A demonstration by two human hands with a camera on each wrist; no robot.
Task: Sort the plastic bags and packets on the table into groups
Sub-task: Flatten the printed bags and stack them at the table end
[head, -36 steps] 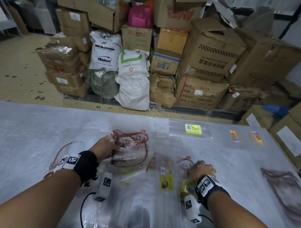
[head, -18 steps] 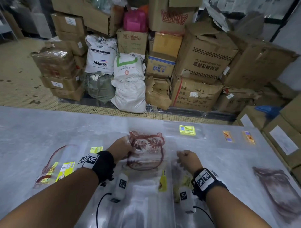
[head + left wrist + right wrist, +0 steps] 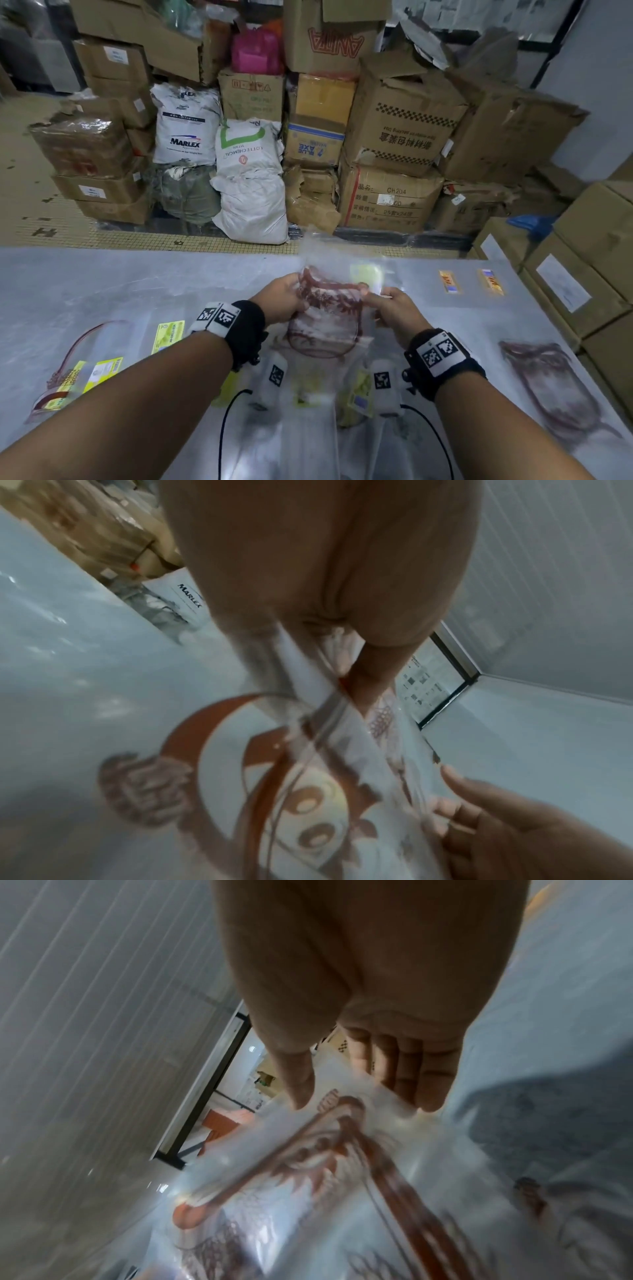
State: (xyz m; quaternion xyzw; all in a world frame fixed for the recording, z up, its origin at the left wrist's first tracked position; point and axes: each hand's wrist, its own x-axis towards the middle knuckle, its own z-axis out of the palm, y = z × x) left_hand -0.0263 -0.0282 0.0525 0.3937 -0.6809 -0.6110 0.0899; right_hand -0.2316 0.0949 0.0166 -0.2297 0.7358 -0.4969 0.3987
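A clear plastic bag with a red-brown print (image 3: 325,311) hangs crumpled a little above the table (image 3: 102,291), near its middle. My left hand (image 3: 295,301) pinches its left edge and my right hand (image 3: 374,300) pinches its right edge. In the left wrist view, thumb and fingers of the left hand (image 3: 342,669) clamp the gathered film of the bag (image 3: 274,791), and the right hand (image 3: 496,821) shows at lower right. In the right wrist view, the right hand (image 3: 359,1099) has its thumb on top of the bag (image 3: 342,1177) and its fingers beneath.
Yellow-labelled packets (image 3: 168,337) and a red-rimmed bag (image 3: 68,380) lie at left. A loose pile of clear packets (image 3: 359,394) sits under my wrists. Another red-print bag (image 3: 555,387) lies at right, small orange-labelled packets (image 3: 448,281) at the far right. Cardboard boxes (image 3: 582,274) flank the table's right edge.
My left hand raised the red-print bag off the pile and carried it right. My right hand left the pile and took the bag's right edge.
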